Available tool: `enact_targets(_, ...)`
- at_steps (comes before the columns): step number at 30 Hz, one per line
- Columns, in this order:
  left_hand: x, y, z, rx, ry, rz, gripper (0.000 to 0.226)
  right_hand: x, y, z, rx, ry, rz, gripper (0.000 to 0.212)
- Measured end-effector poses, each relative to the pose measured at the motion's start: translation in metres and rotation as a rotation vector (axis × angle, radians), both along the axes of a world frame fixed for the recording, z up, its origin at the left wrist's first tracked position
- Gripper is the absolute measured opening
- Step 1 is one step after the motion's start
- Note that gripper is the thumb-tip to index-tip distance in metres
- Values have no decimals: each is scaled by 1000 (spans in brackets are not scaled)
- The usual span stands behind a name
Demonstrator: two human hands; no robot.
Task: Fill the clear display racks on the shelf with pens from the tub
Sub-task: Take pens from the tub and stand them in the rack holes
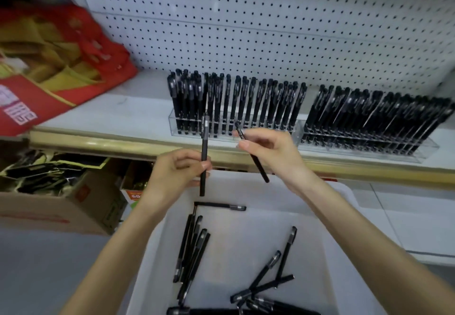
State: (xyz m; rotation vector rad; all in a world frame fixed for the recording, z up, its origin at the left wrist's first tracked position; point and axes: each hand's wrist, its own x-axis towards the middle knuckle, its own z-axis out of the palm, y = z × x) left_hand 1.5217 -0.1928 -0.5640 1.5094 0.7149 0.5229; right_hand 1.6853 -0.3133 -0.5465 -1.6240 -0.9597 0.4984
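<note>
White pegboard (246, 19) backs the shelf (110, 117). White tub (241, 240) sits at bottom centre, in front of and below the shelf, under both forearms. Red bag (61, 68) lies on the shelf at far left. Cardboard box (49, 211) sits below the shelf, left of the tub.

Two clear racks stand side by side on the shelf. Left rack (173, 123) holds black pens roughly upright. Right rack (428, 151) is packed with pens leaning right.

Left hand (177, 172) is above the tub's far edge. Its fingers (182, 160) are curled round the left pen (203, 142), thumb pressed on the barrel. That pen is near upright, cap up, top in front of the left rack.

Right hand (270, 149) is just right of it, hands apart. Thumb and forefinger pinch the right pen (258, 164) near its cap end. That pen is tilted, lower end pointing down-right over the tub's far edge.

Loose pens lie in the tub: a bundle (190, 248) along the left, a single pen (219, 206) crosswise near the far wall, and a crossed heap (270, 277) at near right.
</note>
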Motion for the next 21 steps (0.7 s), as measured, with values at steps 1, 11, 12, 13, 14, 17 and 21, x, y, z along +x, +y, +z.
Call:
enact_targets(1,0,5,2,7,-15,17,6,4,9,10,15,-74,-9,25)
enact_targets(11,10,33,9,-5,-90,121,9,33,69,53,231,-387,-133,49)
enact_targets(12,11,33,7,-12,-89,123,8,34,72,51,257,-407,-154,48)
enact_targets(13,12,33,6,-13,-86,120,7,35,75,49,281,-417,-179,45)
enact_targets(14,13,33,4,-15,-80,115,5,36,78,45,297,-423,-208,43)
enact_targets(17,14,32,-3,-26,-59,107,5,39,84,32,311,-495,-298,40)
enact_targets(21,14,34,-8,-31,-47,114,6,44,87,19,280,-654,-328,43)
